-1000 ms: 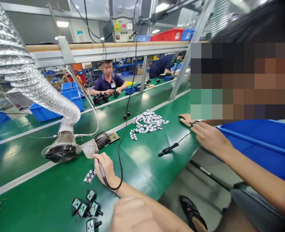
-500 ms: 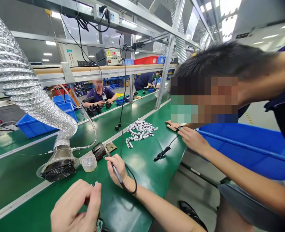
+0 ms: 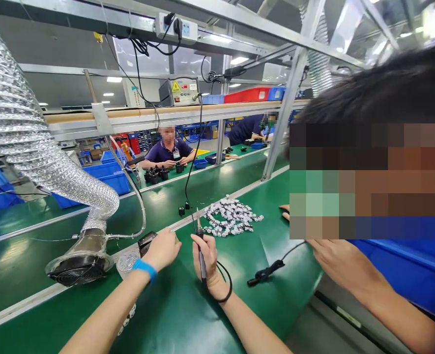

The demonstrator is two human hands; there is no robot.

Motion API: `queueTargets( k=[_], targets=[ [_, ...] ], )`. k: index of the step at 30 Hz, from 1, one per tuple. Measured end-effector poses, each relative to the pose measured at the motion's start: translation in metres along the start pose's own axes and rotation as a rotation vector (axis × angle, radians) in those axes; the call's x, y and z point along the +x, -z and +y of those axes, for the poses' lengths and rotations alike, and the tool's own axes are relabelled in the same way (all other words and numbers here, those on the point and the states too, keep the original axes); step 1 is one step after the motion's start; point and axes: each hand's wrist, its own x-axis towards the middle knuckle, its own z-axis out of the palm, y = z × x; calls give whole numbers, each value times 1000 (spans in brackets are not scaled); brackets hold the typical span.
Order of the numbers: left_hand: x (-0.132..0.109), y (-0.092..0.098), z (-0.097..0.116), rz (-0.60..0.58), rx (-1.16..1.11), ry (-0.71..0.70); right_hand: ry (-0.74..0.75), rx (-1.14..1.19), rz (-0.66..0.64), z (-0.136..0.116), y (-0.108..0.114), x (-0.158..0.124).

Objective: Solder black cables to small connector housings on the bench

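My right hand (image 3: 205,255) grips a soldering iron (image 3: 202,263) whose tip points upward, its black cable looping round the wrist. To its left, my left hand (image 3: 163,250), with a blue wristband (image 3: 145,269), reaches over the dark soldering iron stand (image 3: 146,242). Its fingers are curled down, and what they hold or touch is hidden. A clear round tub (image 3: 126,263) stands beside the stand, partly behind my left wrist. Beyond the iron lies a pile of small white parts (image 3: 235,216). A few more white parts (image 3: 128,319) show beside my left forearm.
A fume extractor hood (image 3: 79,258) on a silver duct stands at left. A black cable with a connector (image 3: 265,273) lies at right. Close on the right, a co-worker's hand (image 3: 344,265) is over the bench, near a blue bin (image 3: 405,270). Another person (image 3: 169,150) sits across.
My left hand has moved forward from the near edge to the stand. My right hand has drawn the iron away from the stand, rightward and upright. The view has shifted, and the co-worker's head appears nearer.
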Motion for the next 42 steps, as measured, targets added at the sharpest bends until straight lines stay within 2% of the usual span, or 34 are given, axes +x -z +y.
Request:
queueTargets(
  k=[5, 9, 13, 18, 20, 22, 24, 26, 29, 31, 34, 37, 39, 42],
  targets=[
    [123, -19, -4, 7, 63, 140, -19, 37, -2, -2, 12, 4],
    [189, -38, -10, -39, 75, 171, -60, 68, -14, -11, 17, 10],
    [221, -52, -12, -64, 88, 159, -66, 66, -19, -19, 21, 14],
    [251, -56, -13, -82, 120, 85, -89, 18, -44, -13, 21, 17],
    [260, -53, -11, -73, 127, 61, -86, -39, -89, -8, 19, 15],
    [259, -47, -5, -64, 130, 42, -69, -120, -191, -4, 18, 13],
    [244, -36, 3, -60, 134, 32, -84, -180, -275, -3, 19, 12],
    [215, -24, 10, -66, 135, 10, -88, -155, -231, -5, 21, 12],
    [149, -12, 12, -95, 129, -43, -75, -25, -50, -10, 26, 15],
    [94, -11, 9, -123, 127, -52, -62, 25, -40, -10, 28, 15],
    [3, -20, 2, -175, 128, -108, -26, 64, -27, -6, 26, 9],
    [-79, -39, -5, -256, 128, -117, 36, 50, -49, -8, 23, -2],
    [-117, -52, -8, -270, 118, -56, 53, 27, -76, -16, 21, -9],
    [-150, -62, -10, -233, 93, 4, 53, 35, -147, -38, 22, -21]
  ],
)
